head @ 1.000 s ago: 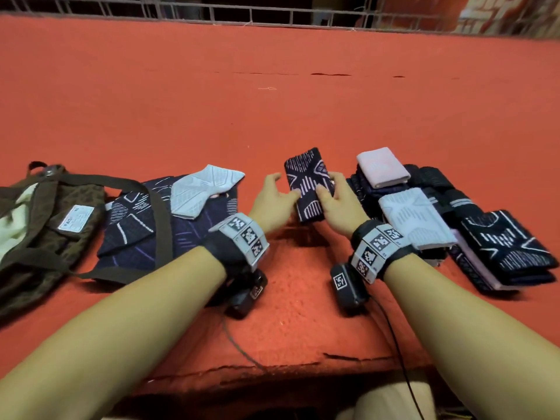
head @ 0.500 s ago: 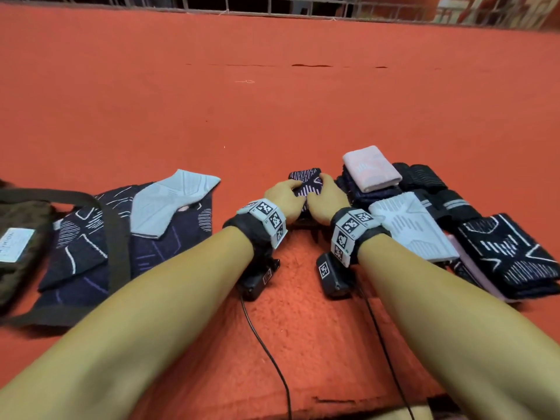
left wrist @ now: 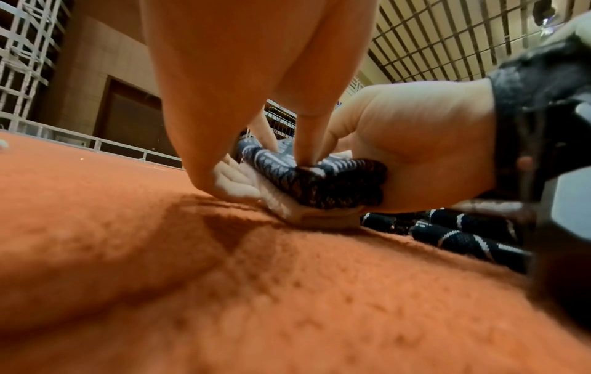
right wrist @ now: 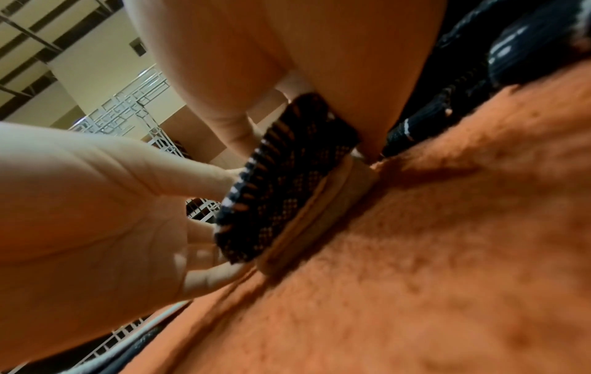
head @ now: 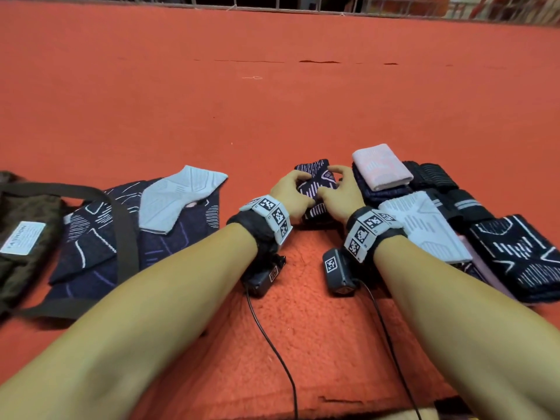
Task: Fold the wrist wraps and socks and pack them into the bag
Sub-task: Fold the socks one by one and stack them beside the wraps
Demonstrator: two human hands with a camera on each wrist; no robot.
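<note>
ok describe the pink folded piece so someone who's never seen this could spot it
Start at the orange carpet and find the heap of folded dark pieces on the right, just beyond the right hand. At its far end, the pink folded piece lies on a navy one. It is the only pale pink block lying on top there.

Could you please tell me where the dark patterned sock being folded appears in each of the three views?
Head: dark patterned sock at centre, between both hands.
Left wrist: sock at centre, pressed by fingers.
Right wrist: sock at centre, seen edge-on.
Shared landmark: orange carpet beneath it.
</note>
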